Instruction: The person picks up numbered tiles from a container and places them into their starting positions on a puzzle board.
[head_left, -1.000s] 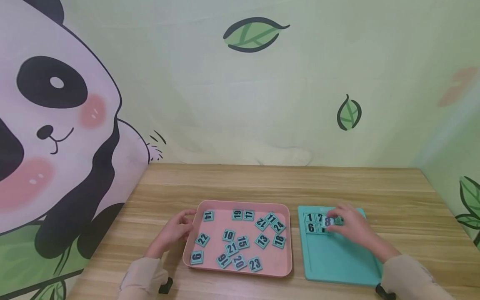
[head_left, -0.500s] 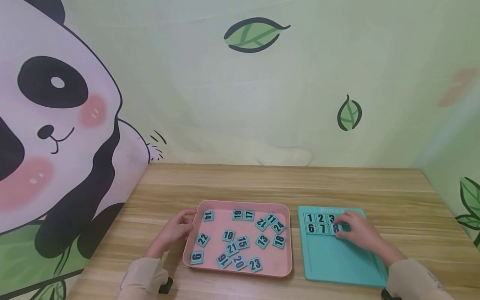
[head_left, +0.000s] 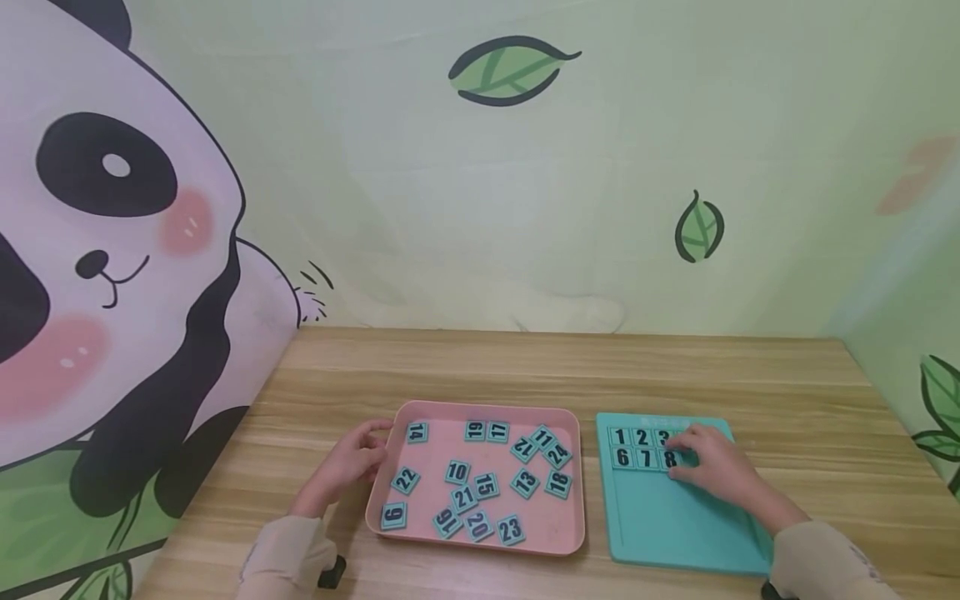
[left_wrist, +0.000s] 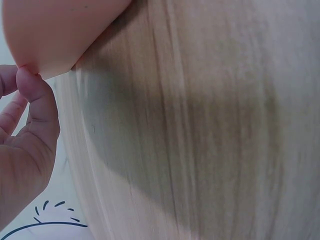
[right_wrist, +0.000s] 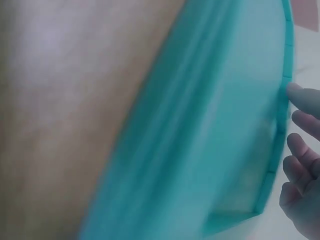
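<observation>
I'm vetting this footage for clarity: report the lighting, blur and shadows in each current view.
Head: soft lighting, numbers on the loose tiles in the pink tray legible; left wrist: a broad shadow darkens part of the wooden table; right wrist: the teal board has a blurred near edge, the table beside it is smeared, and a seamed strip along the board looks bowed, perhaps lens distortion.

"How many number tiles [head_left: 486, 485] in that 1 pink tray [head_left: 550, 527]?"

"I count 16 from my end."

"And right of the tray?"

"I see 1 teal board [head_left: 675, 525] and 6 board tiles [head_left: 647, 458]; I can't tell how many the right hand [head_left: 712, 461] covers."

"Hands?"

"I get 2: that one, plus the left hand [head_left: 348, 461] at the tray's left."
</observation>
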